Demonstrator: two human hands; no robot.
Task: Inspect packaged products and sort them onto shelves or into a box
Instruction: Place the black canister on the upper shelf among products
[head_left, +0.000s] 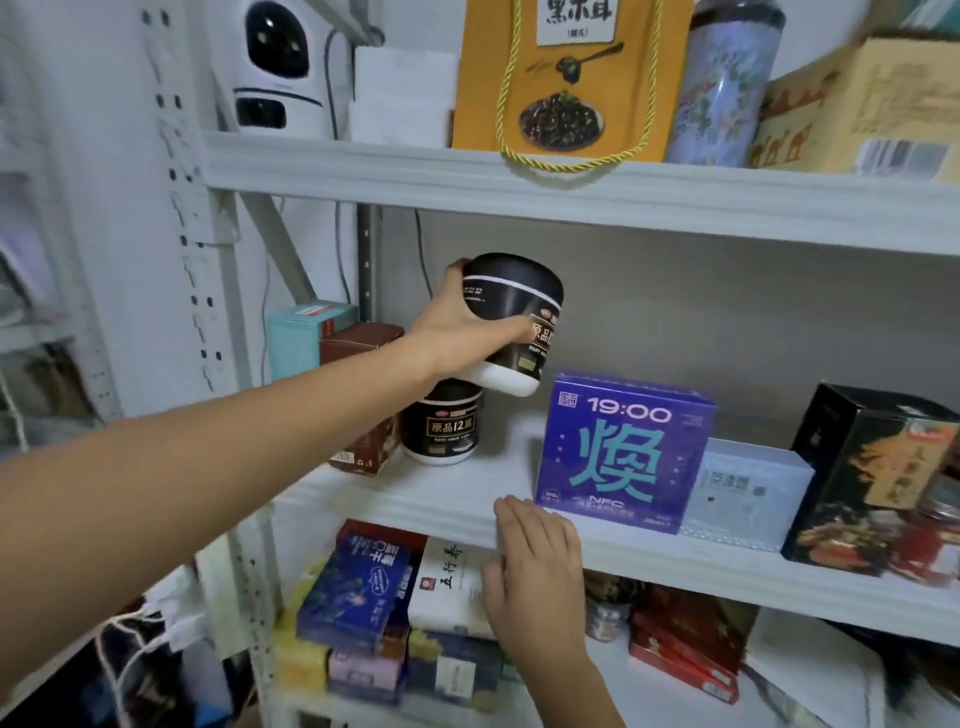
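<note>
Black jar (511, 322) with a white base hangs tilted in our left hand (457, 332), just above a matching second jar (441, 428) that stands at the left end of the middle shelf (415, 501). The thumb lies across the label and the fingers wrap round the far side, a grip that, we judge, suits either turning it for a look or stacking it on its twin. Our right hand (535, 566) holds nothing; its straight, close-set fingers rest flat on the shelf's front lip, probably to steady us. It lies just near of a purple box (623, 452).

Most of our left fingers are hidden behind the jar, and the thumb covers part of its label. The second jar's top is masked by the held jar and our wrist, so we cannot tell whether the two touch. A brown carton (363, 343) to the left is partly behind our forearm.
</note>
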